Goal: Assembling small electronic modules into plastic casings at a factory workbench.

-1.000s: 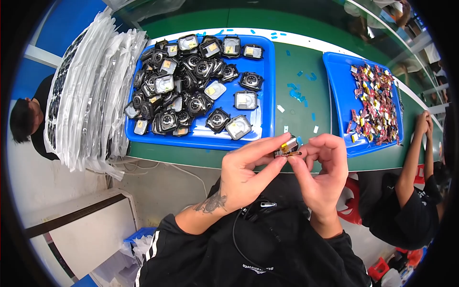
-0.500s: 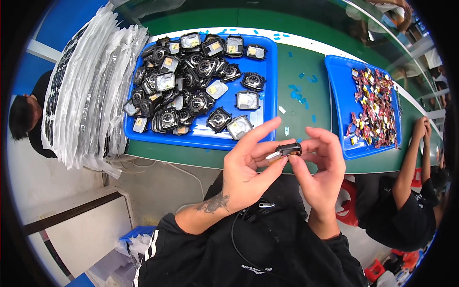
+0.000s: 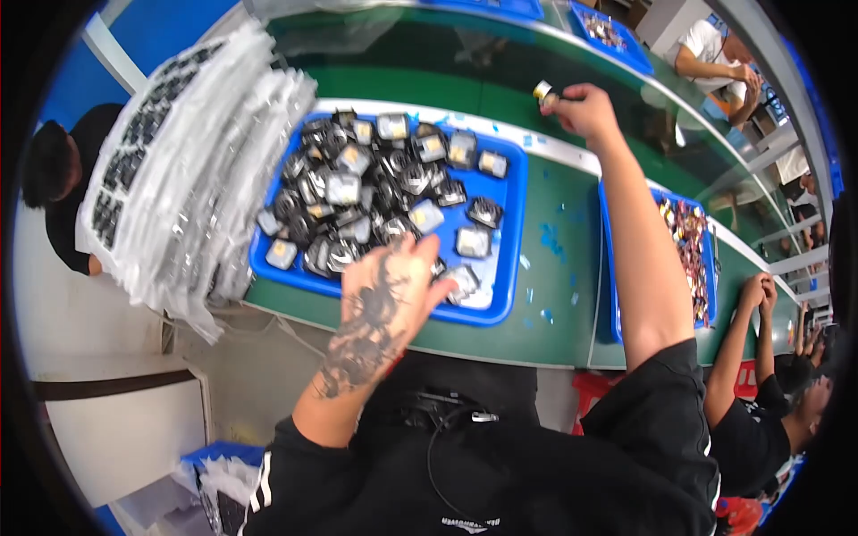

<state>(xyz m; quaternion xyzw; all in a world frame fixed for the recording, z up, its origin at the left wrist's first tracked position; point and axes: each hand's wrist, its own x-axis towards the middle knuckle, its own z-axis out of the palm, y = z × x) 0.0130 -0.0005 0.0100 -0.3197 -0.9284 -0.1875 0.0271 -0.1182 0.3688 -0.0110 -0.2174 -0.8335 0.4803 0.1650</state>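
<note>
My left hand (image 3: pixel 389 286), slightly blurred, is over the near side of a blue tray (image 3: pixel 511 232) heaped with black smartwatch cases (image 3: pixel 384 192). Its thumb and index finger are spread apart, with dark cases showing between them; the other fingers are partly hidden. My right arm stretches far forward across the table. At its end, my right hand (image 3: pixel 585 112) pinches a small white-and-yellow part (image 3: pixel 542 92) beyond the white table edge, over a green surface. What else lies within its fingers is hidden.
Tall stacks of clear plastic trays (image 3: pixel 201 179) stand left. On the right, under my forearm, is a blue tray (image 3: pixel 611 295) of small red and yellow parts (image 3: pixel 686 241). Blue film scraps (image 3: pixel 550 237) litter the green table (image 3: pixel 563 330). A co-worker's hands (image 3: pixel 758 288) are at the right.
My hands have separated from the black smartwatch case they held together. The right swung far forward with a small white-and-yellow part; the left moved left over the tray. The view has shifted too.
</note>
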